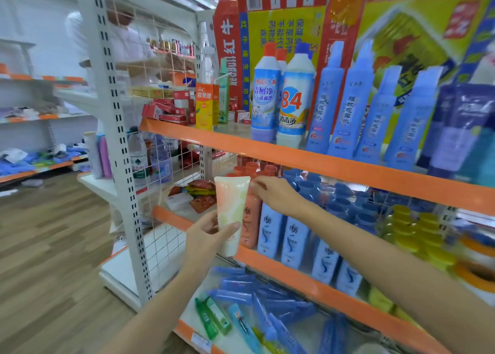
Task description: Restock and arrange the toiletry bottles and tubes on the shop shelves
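**shelfnoob:** Head view, since that's the only one going. You're holding the pale peach-and-green tube (231, 214) upright in your left hand (207, 234), thumb and fingers wrapped around its lower half, cap end down. It's hovering just in front of the orange shelf lip (267, 262) of the middle shelf, at the left end of the shampoo row. Your right hand (276, 193) is reaching in above that lip, fingertips resting on the top of the orange bottle (251, 219). I can't tell whether it's pinching the bottle or just touching it. What's the smart way to be doing this?

**aisle7vet:** Looks to me like you're making room. While you're steadying that orange bottle, I'd be nudging it toward the white-and-blue shampoo bottles (270, 230) just right of it, so a slot is opening at the left end behind the lip. Go easy though, those bottles are packed touching each other and one shove could be toppling the row.

**shelfnoob:** And the tube?

**aisle7vet:** Keep it upright, and be lifting it over the lip rather than pushing it through. It's soft, so squeezing hard is probably denting it; a light hold near the cap should do. Set it label out, flush with the orange bottle. Also, the blue tubes (241, 286) lying loose below the lip are looking messy, so I'm guessing those are waiting for you too.
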